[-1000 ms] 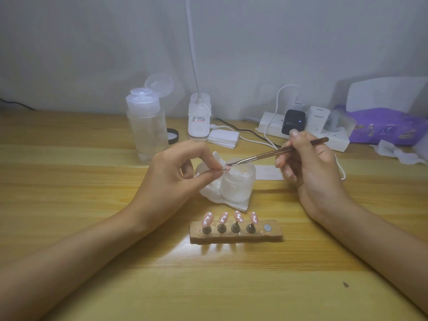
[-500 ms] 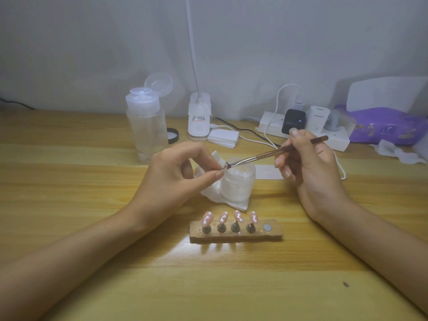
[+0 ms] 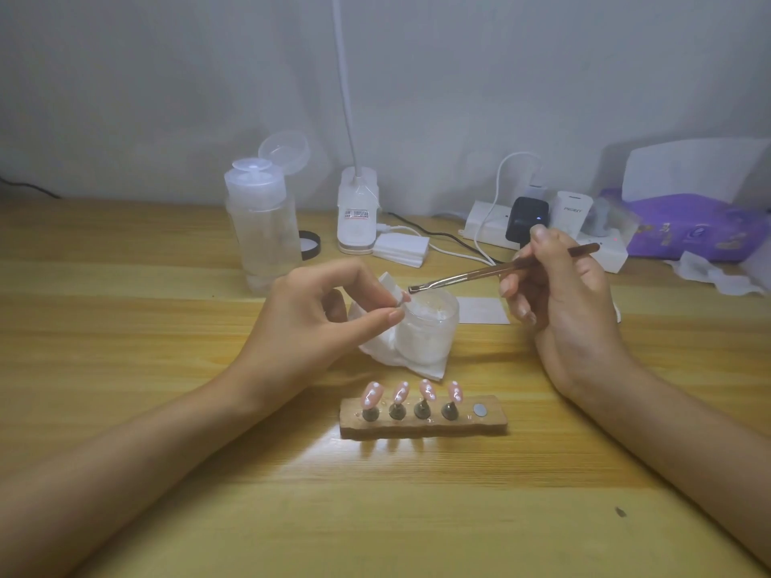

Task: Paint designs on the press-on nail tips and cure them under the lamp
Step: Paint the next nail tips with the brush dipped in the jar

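Head view showed four pink nail tips [image 3: 425,390], already dotted white, standing on the wooden holder [image 3: 488,423] at 6 o'clock from the frosted jar [image 3: 429,331]; its fifth spot was bare. The left hand [image 3: 317,323] pinched what seemed a fifth tip [image 3: 399,301] at the jar's 10 o'clock rim. The right hand [image 3: 559,302] gripped the brush [image 3: 479,273], its bristles just above that tip. By my reading, finishing it and curing under the lamp [image 3: 356,214] at 12 o'clock remained.

back left: clear pump bottle [image 3: 263,231], lid flipped open; back right: white power strip [image 3: 611,259], black charger [image 3: 526,214] plugged in; far right: purple tissue pack [image 3: 684,231]; all on wooden table [image 3: 417,515]
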The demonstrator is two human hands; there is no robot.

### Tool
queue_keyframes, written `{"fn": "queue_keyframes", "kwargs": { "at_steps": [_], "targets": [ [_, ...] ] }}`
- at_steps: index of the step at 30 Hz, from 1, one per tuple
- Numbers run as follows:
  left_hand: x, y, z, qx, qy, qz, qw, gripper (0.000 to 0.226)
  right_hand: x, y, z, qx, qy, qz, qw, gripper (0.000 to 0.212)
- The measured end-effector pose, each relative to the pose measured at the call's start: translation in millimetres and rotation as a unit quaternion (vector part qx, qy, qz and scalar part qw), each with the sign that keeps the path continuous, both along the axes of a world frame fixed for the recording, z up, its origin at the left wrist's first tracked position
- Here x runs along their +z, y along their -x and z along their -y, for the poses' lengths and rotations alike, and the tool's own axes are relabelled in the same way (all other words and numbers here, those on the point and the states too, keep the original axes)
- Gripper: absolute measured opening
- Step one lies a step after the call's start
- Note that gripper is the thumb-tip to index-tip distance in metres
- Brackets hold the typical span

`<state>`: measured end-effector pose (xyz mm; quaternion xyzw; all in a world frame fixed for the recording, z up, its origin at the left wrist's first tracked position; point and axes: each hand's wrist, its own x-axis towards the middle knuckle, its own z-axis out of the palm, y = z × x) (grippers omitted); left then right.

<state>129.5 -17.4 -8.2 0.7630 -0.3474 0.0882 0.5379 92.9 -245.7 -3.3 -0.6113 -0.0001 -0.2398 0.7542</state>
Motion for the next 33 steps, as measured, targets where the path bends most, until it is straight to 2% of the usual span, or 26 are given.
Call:
{"fn": "queue_keyframes", "kwargs": {
  "at_steps": [6,9,12,16,23,33],
  "targets": [
    [-1,-1,-1,0.004,-0.007,0.02,1.0,0.012,3,0,1,-0.047,-0.003,-0.004,0.999,0.033],
    [-1,-2,-1,0.009,-0.013,0.033,0.999,0.012,9,3,0,-0.043,0.077,0.037,0.995,0.035],
    [-2,-3,-1,0.017,-0.016,0.038,0.999,0.012,14,7,-6,0.0,0.174,0.08,0.981,0.033],
    [-3,-3,-1,0.022,-0.022,0.043,0.999,0.014,17,10,-12,0.031,0.206,0.081,0.975,0.031],
    [-3,-2,-1,0.03,-0.029,0.046,0.998,0.008,16,8,-11,0.04,0.176,0.051,0.982,0.031],
    [-1,0,0,0.045,-0.041,0.054,0.997,0.004,4,1,2,-0.037,-0.002,-0.027,0.999,0.03]
  ]
}}
